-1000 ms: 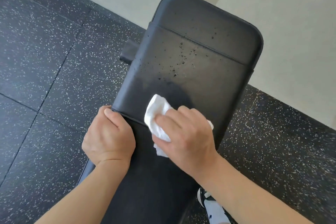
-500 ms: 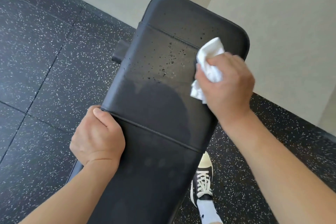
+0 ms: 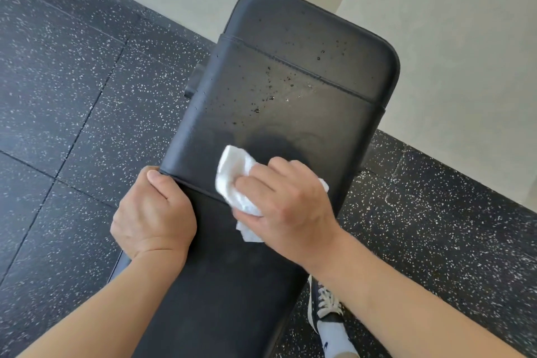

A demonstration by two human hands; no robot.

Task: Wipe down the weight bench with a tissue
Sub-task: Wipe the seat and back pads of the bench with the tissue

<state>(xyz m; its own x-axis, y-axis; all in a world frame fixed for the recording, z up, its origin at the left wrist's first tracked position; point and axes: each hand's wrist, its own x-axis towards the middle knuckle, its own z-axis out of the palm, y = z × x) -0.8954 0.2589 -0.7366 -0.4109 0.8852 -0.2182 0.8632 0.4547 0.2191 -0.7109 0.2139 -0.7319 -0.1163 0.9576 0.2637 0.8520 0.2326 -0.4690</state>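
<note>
Weight bench [image 3: 290, 113], black and padded, runs from the bottom of the frame up toward a pale wall [image 3: 453, 38], standing on a dark speckled rubber floor [image 3: 64, 102]. A person leans over the bench with both bare forearms reaching in from the near end. The right hand [image 3: 287, 209] lies on top of the bench pad, close to the cross seam nearest the person, its fingers curled around a crumpled white tissue [image 3: 235, 180] and pressing it flat against the vinyl; part of the tissue sticks out past the fingertips toward the bench's left edge, and a smaller scrap shows beneath the palm. The left hand [image 3: 154, 212] grips the left edge of the bench at that same seam, thumb laid over the top of the pad and fingers wrapped down around the side, out of sight. Farther up the bench from the tissue, small droplets [image 3: 270, 87] are scattered over the pad on both sides of a second seam near the far, rounded end. Just above the tissue the surface shows a darker, smeared patch [image 3: 270, 142]. A short black bar [image 3: 193, 81] pokes out from under the bench's left side. To the right of the bench, at its near end, a dark laced shoe [image 3: 325, 304] with a white sock [image 3: 334, 337] stands on the floor.
</note>
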